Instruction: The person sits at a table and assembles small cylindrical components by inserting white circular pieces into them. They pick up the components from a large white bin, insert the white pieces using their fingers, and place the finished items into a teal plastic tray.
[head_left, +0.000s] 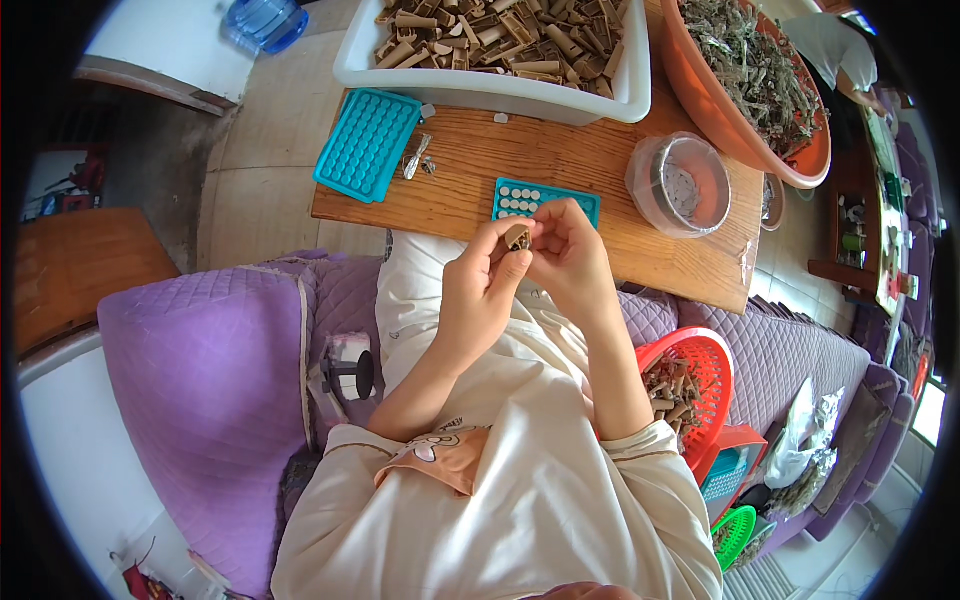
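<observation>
Small brown piece [517,238], held above your lap near the table's front edge; its darker underside is too small to read. Your left hand [482,288] pinches it between thumb and fingers. Your right hand [568,248] has its fingertips gathered at the piece's right side; whether they grip anything, you cannot tell. For good control, a light, steady left pinch probably serves best, leaving the near face exposed to your right fingertips. Just beyond: a teal tray [578,207] with white discs on the wooden table [460,185]; farther out, a white bin [480,94] of brown pieces.
</observation>
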